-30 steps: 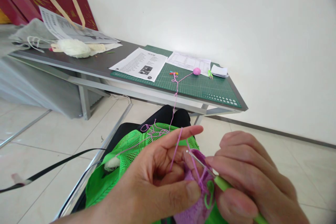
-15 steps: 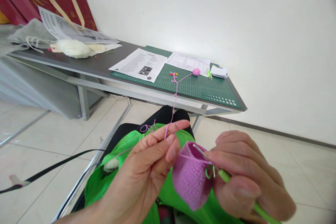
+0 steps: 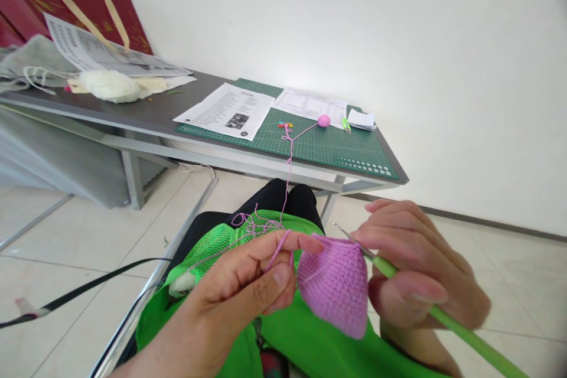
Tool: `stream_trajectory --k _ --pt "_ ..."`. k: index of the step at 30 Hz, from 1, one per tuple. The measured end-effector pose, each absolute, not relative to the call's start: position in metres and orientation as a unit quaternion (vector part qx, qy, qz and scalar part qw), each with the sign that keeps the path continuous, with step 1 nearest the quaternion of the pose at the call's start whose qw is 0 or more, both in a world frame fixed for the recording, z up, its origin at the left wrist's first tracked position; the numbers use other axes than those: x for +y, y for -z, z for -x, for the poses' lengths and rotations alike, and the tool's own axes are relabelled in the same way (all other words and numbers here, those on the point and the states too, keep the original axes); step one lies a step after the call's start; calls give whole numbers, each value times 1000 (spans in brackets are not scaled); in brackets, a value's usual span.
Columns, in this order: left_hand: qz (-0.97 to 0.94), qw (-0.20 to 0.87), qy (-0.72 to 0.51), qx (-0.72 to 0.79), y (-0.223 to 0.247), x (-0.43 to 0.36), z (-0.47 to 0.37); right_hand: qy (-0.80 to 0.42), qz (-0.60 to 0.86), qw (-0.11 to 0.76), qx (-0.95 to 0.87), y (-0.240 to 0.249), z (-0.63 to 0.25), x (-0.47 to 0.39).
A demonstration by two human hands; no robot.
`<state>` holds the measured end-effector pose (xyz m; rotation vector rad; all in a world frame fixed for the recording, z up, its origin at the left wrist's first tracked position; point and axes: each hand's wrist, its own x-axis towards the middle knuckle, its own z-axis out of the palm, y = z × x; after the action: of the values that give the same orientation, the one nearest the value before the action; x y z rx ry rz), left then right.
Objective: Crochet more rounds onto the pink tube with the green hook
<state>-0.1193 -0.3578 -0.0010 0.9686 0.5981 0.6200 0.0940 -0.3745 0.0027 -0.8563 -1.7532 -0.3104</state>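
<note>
My right hand is closed around a crochet hook with a green handle. Its metal tip points up and left, past the upper rim of a pink-purple crocheted piece. That cup-shaped piece hangs by its top edge at the hook, beside my right fingertips. My left hand is closed on pink yarn, which loops over the index finger. The tip of that finger touches or overlaps the piece's left rim; I cannot tell which. More pink yarn lies in loose curls over the green mesh on my lap.
On the grey table lie a green cutting mat, a printed sheet, a pink yarn ball, colourful stitch markers and green snips. White yarn and a red bag are at the left.
The crocheted piece has swung so its side faces me, and the green loop on it no longer shows. My left index finger has come down near its rim. The hook tip now stands clear above.
</note>
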Motion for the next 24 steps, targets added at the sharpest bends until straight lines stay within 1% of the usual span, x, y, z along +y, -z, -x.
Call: stream_trajectory --k 3,6,8,14,19,22,24 --pt "-455 800 -291 259 4 -357 118 18 382 628 -678 1 -85 -372" --pt "-455 794 -303 266 8 -356 117 -108 425 634 -637 4 -80 -377" --pt "-467 786 -304 269 10 -355 116 -165 444 624 -622 4 -79 -381" --pt "-486 764 -313 287 12 -355 118 -266 468 619 -572 4 -75 -384" --pt "-478 754 -332 304 10 -355 120 -321 448 631 -547 7 -73 -389" --pt "-430 747 -378 339 6 -354 117 -344 438 636 -535 6 -75 -390" --pt "-363 746 -419 369 3 -352 115 -362 441 629 -527 4 -76 -390"
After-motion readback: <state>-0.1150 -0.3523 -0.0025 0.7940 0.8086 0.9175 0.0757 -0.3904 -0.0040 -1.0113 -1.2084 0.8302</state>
